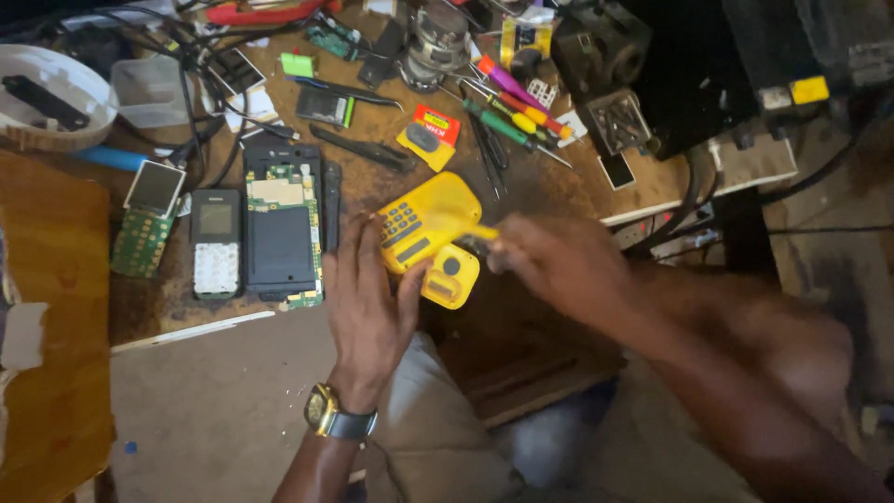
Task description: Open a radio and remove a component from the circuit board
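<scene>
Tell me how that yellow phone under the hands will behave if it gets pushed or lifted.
The yellow phone looks like a hard plastic shell, so probably stiff, and light for its size. It lies flat on the workbench, so it would likely slide rather than roll. The left hand steadies it while the right hand works with a yellow-handled tool; parts may come loose.

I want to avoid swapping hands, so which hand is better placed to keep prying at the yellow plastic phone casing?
Probably the right hand: its grip holds a thin yellow-handled tool at the yellow plastic phone casing; the left hand steadies it.
</scene>
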